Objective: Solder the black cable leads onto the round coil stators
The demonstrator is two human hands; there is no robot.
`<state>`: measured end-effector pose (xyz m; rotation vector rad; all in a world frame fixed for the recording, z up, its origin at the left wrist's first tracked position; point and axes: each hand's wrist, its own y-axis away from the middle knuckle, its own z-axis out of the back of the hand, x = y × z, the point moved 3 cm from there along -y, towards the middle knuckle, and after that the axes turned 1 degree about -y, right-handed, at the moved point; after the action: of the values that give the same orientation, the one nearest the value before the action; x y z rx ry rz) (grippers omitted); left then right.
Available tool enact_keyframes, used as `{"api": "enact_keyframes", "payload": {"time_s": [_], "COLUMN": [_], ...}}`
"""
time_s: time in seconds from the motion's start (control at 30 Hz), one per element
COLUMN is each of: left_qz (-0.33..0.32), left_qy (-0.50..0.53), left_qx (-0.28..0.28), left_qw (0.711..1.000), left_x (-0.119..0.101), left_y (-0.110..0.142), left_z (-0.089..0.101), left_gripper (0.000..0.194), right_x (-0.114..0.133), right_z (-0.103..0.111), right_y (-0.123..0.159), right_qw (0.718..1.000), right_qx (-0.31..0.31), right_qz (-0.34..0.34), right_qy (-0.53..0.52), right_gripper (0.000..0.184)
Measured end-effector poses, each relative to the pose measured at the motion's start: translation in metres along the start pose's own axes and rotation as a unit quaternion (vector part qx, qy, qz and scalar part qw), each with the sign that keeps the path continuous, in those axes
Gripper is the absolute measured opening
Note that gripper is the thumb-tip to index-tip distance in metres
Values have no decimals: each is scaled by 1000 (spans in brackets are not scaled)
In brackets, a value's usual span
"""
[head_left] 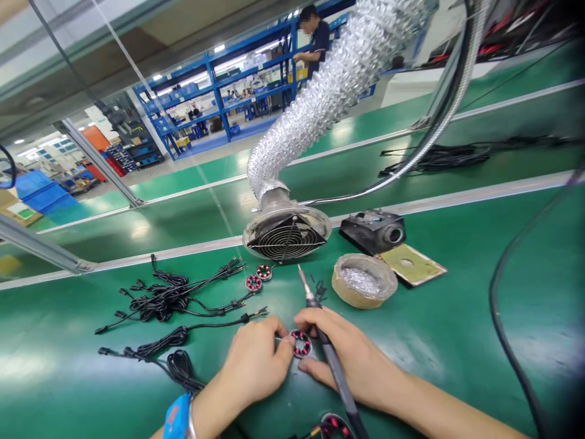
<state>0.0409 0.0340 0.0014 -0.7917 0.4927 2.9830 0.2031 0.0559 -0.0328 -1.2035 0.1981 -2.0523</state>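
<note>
At the bottom edge sits a cut-off ring (336, 421) with red coils. Just beyond, the hands meet over the working ring (300, 336), flat on the green bench (457, 341): small, round, open in the middle, its pinkish-red coils spaced around a dark core inside a pale rim. The left hand (258, 363) has thumb and forefinger pinched together at its left edge, on a thin pale strand (282, 339). The right hand (354, 360) holds an iron (337, 372), tip pointing away, thumb and forefinger curved about the ring's right side; whether they touch it I cannot tell. Farther off lie black cables (167, 299), two more rings (253, 289), a foil-lined tub (347, 292) and a fan (287, 238).
</note>
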Motion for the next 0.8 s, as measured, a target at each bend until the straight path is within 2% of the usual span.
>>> {"api": "enact_keyframes", "payload": {"time_s": [0.1, 0.23, 0.37, 0.5, 0.57, 0.63, 0.7, 0.8], "left_qz": [-4, -14, -10, 33, 55, 48, 21, 8], "left_qy": [15, 43, 141, 257, 295, 298, 259, 153], "left_qx": [31, 55, 97, 138, 130, 87, 41, 46], "left_qw": [999, 997, 985, 956, 945, 949, 965, 987], "left_x": [3, 11, 22, 29, 31, 31, 28, 19], "left_y": [3, -2, -8, -11, -12, -13, -10, -1], "left_z": [-2, -8, -17, -22, -18, -11, -3, -1], "left_gripper": [22, 29, 34, 30, 23, 22, 27, 31], "right_x": [1, -3, -4, -3, -4, -7, -9, -9], "right_z": [8, 10, -1, -6, -5, -4, -3, -4], "right_y": [0, -4, -6, -2, 0, 3, 4, 5], "right_qw": [998, 996, 994, 994, 994, 994, 995, 996], "right_qx": [49, 73, 90, 84, 76, 68, 52, 26], "right_qz": [19, 38, 55, 45, 39, 36, 34, 45], "right_qy": [-20, -20, -30, -55, -68, -79, -81, -73], "right_gripper": [49, 47, 44, 44, 41, 38, 38, 37]}}
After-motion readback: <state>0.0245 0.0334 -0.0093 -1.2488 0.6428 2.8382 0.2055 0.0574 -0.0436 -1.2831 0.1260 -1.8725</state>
